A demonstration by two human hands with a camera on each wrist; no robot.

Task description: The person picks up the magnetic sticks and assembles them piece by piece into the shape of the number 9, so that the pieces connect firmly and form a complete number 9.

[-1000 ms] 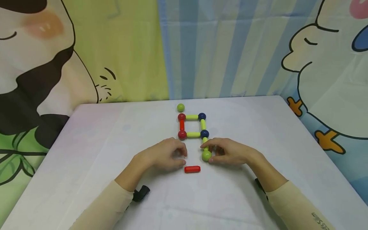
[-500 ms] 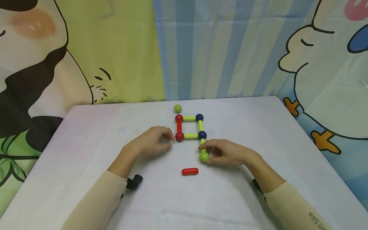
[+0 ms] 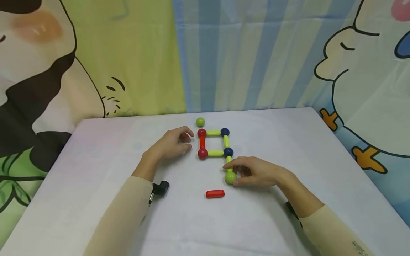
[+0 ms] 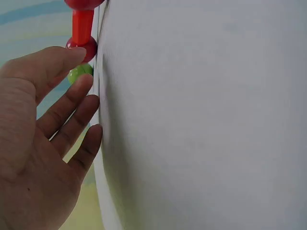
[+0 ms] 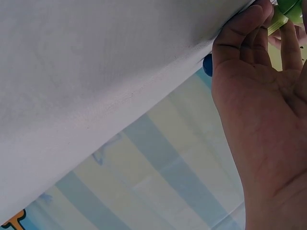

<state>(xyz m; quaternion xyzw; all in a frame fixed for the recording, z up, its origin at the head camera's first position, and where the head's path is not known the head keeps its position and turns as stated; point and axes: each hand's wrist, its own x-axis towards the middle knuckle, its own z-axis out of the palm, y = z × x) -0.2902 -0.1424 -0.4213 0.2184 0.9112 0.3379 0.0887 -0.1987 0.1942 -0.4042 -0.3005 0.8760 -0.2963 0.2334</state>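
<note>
A flat magnetic-looking ball-and-rod frame lies on the table. Two red balls (image 3: 202,153) joined by a red rod (image 3: 202,142) form its left side, and two blue balls (image 3: 228,152) its right. Yellow-green rods (image 3: 215,153) link them. Another yellow-green rod (image 3: 229,164) runs from the near blue ball to a green ball (image 3: 230,177). My right hand (image 3: 257,172) holds this end, index finger across the rod and thumb at the ball. Left of the frame, my left hand (image 3: 171,142) hovers with relaxed fingers, holding nothing; in the left wrist view its thumb overlaps a red ball (image 4: 88,49).
A loose green ball (image 3: 200,122) lies behind the far red ball. Closer to me, a separate red rod (image 3: 215,193) lies on the white table (image 3: 105,199). A printed curtain (image 3: 224,53) hangs behind the table's far edge.
My left hand has moved away from me and to the left, from beside the loose red rod to the frame's left side. My right hand stays at the green ball and rod.
</note>
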